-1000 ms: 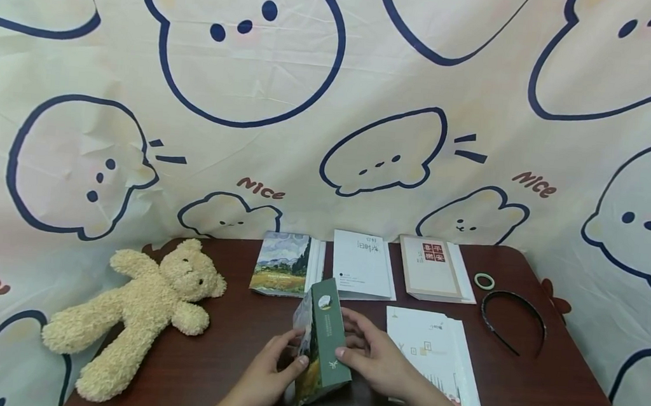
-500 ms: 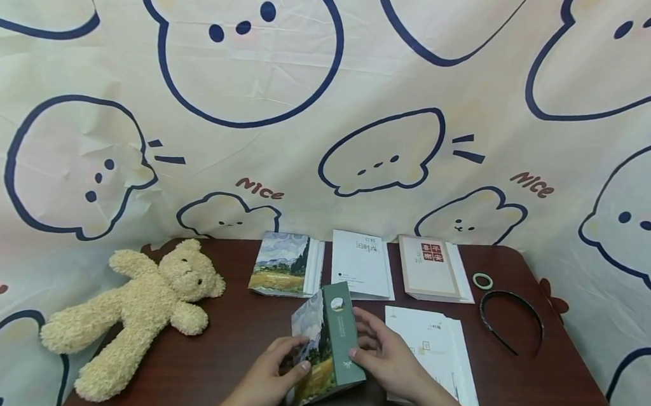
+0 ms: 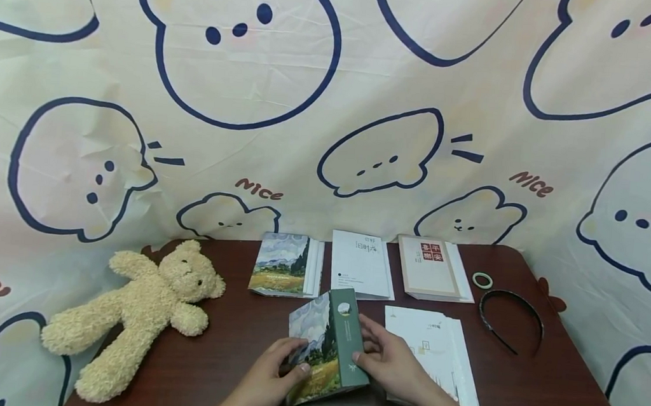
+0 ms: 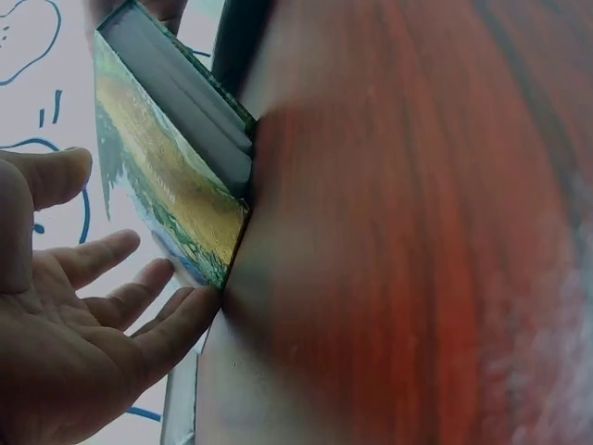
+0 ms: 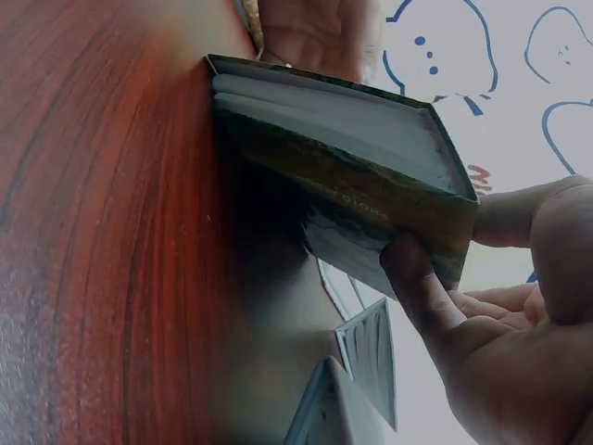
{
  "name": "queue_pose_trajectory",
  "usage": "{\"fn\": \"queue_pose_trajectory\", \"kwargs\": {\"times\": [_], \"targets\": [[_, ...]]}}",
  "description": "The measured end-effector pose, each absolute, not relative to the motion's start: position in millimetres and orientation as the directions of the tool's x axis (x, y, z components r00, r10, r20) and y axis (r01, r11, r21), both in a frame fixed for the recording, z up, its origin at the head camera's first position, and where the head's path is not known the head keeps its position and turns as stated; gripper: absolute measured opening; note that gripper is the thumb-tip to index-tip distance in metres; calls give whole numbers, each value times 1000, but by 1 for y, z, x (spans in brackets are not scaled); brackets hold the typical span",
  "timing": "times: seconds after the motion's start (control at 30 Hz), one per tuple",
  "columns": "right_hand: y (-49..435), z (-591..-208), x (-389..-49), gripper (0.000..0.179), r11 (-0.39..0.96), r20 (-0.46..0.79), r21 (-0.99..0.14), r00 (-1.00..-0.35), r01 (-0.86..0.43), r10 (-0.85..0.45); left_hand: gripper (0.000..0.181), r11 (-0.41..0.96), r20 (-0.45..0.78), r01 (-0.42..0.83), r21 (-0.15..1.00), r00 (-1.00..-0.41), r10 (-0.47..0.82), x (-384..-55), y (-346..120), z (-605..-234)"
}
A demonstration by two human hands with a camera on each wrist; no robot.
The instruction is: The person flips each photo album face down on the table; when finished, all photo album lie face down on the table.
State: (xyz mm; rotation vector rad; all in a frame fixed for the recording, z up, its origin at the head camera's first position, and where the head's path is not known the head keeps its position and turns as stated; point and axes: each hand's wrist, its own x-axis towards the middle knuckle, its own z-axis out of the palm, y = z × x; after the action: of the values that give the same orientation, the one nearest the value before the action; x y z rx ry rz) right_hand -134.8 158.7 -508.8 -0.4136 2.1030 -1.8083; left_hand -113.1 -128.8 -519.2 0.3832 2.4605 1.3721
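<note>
A small photo album point(image 3: 317, 326) stands on its edge, tilted, with a painted landscape on its cover and a green spine. My right hand point(image 3: 396, 361) grips it at the spine side, and the right wrist view has the thumb and a finger against the album point(image 5: 371, 195). My left hand point(image 3: 268, 377) is at the painted cover. In the left wrist view the left hand point(image 4: 102, 315) has its fingers spread, a fingertip right at the lower corner of the album point(image 4: 176, 158). White page edges show between the covers.
Behind lie a matching landscape album point(image 3: 280, 263), a white album point(image 3: 361, 263) and a beige one point(image 3: 429, 268). Another white album point(image 3: 429, 348) is right of my hand. A teddy bear point(image 3: 145, 310) lies left; a headband point(image 3: 516, 294) and a pale ring point(image 3: 482, 280) lie right.
The album has turned and shifted slightly right, its painted cover coming round toward the head camera. My right hand has moved a little right with it; the left hand has hardly moved.
</note>
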Motion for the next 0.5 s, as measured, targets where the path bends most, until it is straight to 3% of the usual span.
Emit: {"fn": "queue_pose_trajectory", "kwargs": {"times": [0.27, 0.5], "targets": [[155, -514, -135, 77, 180, -78, -984, -910, 3, -407, 53, 535, -103, 116, 837, -926, 363, -114, -132, -519], [149, -518, -136, 72, 308, -93, -951, -919, -32, -383, 53, 544, -122, 101, 833, -925, 359, -115, -138, -519]]}}
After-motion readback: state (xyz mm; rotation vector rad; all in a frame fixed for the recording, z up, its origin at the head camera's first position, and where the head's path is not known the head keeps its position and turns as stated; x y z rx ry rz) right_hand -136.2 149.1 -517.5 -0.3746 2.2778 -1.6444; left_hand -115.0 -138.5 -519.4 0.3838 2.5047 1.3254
